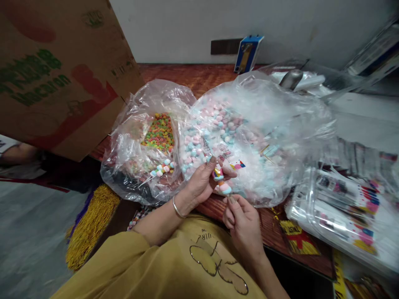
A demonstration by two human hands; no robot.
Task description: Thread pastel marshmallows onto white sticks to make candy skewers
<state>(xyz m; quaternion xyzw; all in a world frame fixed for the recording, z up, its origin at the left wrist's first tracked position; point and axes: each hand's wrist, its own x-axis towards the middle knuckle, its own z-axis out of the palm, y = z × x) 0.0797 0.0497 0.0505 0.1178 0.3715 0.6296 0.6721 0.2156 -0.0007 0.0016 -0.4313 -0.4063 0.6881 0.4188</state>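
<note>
Between my hands is a marshmallow skewer [223,189] with pink, white and blue pieces, partly inside a clear printed bag. My left hand [201,182], a bangle at its wrist, closes its fingers round the bag's printed part. Below it, my right hand [241,214] pinches at the skewer's lower end; the stick there is mostly hidden by the fingers. Just beyond lies a large clear bag of pastel marshmallows [199,137], with a few loose sticks on it. To its left, finished-looking marshmallow skewers [162,168] rest on another plastic bag holding colourful ring-shaped candies [160,133].
A tall cardboard box [62,74] stands at the left. Stacked printed plastic bags [339,211] lie at the right of the wooden table [199,77]. A metal scoop [291,79] and a blue device [248,54] are at the back. Gold fringe [93,226] hangs at lower left.
</note>
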